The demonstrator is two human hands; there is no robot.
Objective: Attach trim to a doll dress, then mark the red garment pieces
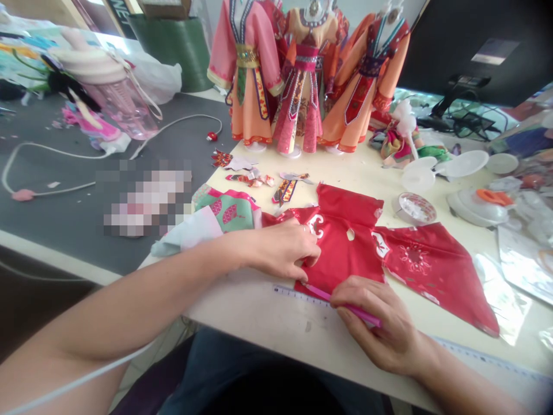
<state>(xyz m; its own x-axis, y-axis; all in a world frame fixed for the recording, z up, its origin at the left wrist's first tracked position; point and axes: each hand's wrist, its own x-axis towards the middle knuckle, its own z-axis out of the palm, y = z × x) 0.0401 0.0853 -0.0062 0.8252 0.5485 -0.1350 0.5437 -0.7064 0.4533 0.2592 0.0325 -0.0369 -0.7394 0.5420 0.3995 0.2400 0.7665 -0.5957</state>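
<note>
A small red doll robe (358, 242) with white and gold patterns lies spread flat on the cream table (268, 323). My left hand (280, 248) presses down on the robe's left sleeve, fingers curled onto the cloth. My right hand (380, 325) is closed round a thin pink tool (332, 300), whose tip touches the robe's lower hem. A clear ruler (289, 294) lies along the table just below the hem.
Three dressed doll costumes (302, 80) stand at the back. Green and pink fabric pieces (224, 210) lie left of the robe, small trims (259, 176) behind it. A tape roll (415, 207), clear plastic lids (466, 164) and plastic bags sit right. A pink bottle (116, 86) rests on the grey mat.
</note>
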